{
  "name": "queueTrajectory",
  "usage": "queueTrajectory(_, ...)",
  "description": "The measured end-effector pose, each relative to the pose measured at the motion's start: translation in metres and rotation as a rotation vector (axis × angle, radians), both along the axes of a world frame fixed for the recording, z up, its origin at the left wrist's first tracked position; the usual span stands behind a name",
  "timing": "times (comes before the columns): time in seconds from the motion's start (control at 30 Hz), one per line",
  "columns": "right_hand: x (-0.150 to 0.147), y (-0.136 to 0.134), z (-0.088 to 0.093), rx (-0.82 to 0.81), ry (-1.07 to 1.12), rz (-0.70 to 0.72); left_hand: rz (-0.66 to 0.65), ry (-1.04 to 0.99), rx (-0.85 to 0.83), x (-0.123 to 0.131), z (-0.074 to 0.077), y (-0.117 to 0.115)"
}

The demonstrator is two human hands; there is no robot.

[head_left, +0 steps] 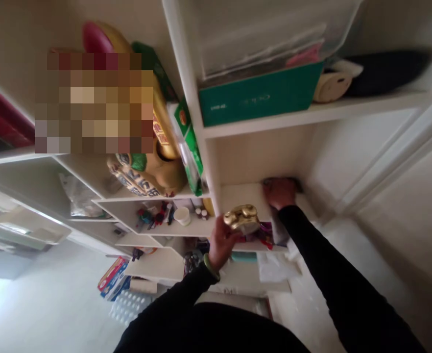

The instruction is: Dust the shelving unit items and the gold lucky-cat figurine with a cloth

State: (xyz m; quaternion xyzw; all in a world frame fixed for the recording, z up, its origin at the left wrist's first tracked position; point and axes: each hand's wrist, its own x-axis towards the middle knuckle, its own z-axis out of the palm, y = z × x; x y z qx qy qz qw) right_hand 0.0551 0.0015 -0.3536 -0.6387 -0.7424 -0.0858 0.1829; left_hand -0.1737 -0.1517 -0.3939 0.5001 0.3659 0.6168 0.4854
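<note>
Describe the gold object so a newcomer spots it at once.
On the white shelving unit, find the teal box, then look below it to the left hand with a pale wristband. That hand holds the gold object, whose shiny, rounded surface sets it apart from nearby red and purple items.

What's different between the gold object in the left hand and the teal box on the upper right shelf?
The gold object is shiny and rounded; the teal box is straight-edged with pale lettering.
The gold object is held in the left hand, while the teal box sits on a shelf.
</note>
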Motion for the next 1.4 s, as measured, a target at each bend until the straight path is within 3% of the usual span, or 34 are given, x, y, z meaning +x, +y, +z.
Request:
queueTrajectory(0.1, -0.038, -0.015, -0.012, -0.033, 0.033, 0.160, 0.065, -0.007, 0.036, -0.010, 0.002, -0.004)
queueTrajectory(0.17, -0.046, -0.036, -0.021, -0.036, 0.047, 0.274, 0.061, -0.011, 0.071, -0.014, 0.004, -0.003)
queueTrajectory(0.27, -0.015, -0.069, -0.035, -0.031, 0.061, 0.318, 0.043, -0.005, 0.075, -0.017, 0.005, -0.005)
queueTrajectory(0.33, 0.024, -0.081, -0.040, -0.004, 0.087, 0.198, 0.058, -0.004, 0.055, -0.020, 0.001, -0.010)
queueTrajectory(0.4, 0.055, -0.078, -0.041, 0.002, 0.101, 0.046, 0.065, -0.006, 0.022, -0.021, -0.004, -0.015)
queueTrajectory(0.47, 0.068, -0.059, -0.036, -0.041, 0.087, -0.051, 0.057, -0.008, -0.016, -0.021, -0.009, -0.018)
queueTrajectory(0.6, 0.052, 0.000, -0.019, -0.106, 0.059, -0.103, 0.031, -0.005, -0.053, -0.015, -0.012, -0.014)
queueTrajectory(0.67, 0.045, 0.017, -0.013, -0.121, 0.049, -0.092, 0.015, -0.020, -0.053, -0.010, -0.013, -0.010)
queueTrajectory(0.73, 0.049, 0.013, -0.011, -0.136, 0.038, -0.038, -0.003, -0.047, -0.054, -0.007, -0.014, -0.010)
queueTrajectory(0.83, 0.066, -0.017, -0.016, -0.143, 0.026, 0.041, -0.018, -0.061, -0.073, -0.008, -0.018, -0.013)
queueTrajectory(0.93, 0.075, -0.032, -0.023, -0.119, 0.018, 0.003, -0.016, -0.044, -0.110, -0.015, -0.023, -0.020)
queueTrajectory(1.13, 0.050, 0.024, -0.020, -0.121, 0.002, -0.102, -0.042, -0.030, -0.145, -0.026, -0.024, -0.032)
queueTrajectory(1.2, 0.046, 0.027, -0.017, -0.132, -0.004, -0.073, -0.056, -0.033, -0.141, -0.026, -0.022, -0.033)
queueTrajectory(1.3, 0.055, 0.001, -0.018, -0.152, -0.023, 0.044, -0.058, -0.034, -0.119, -0.023, -0.017, -0.031)
queueTrajectory(1.4, 0.071, -0.038, -0.026, -0.080, -0.053, 0.058, -0.053, -0.024, -0.113, -0.022, -0.013, -0.025)
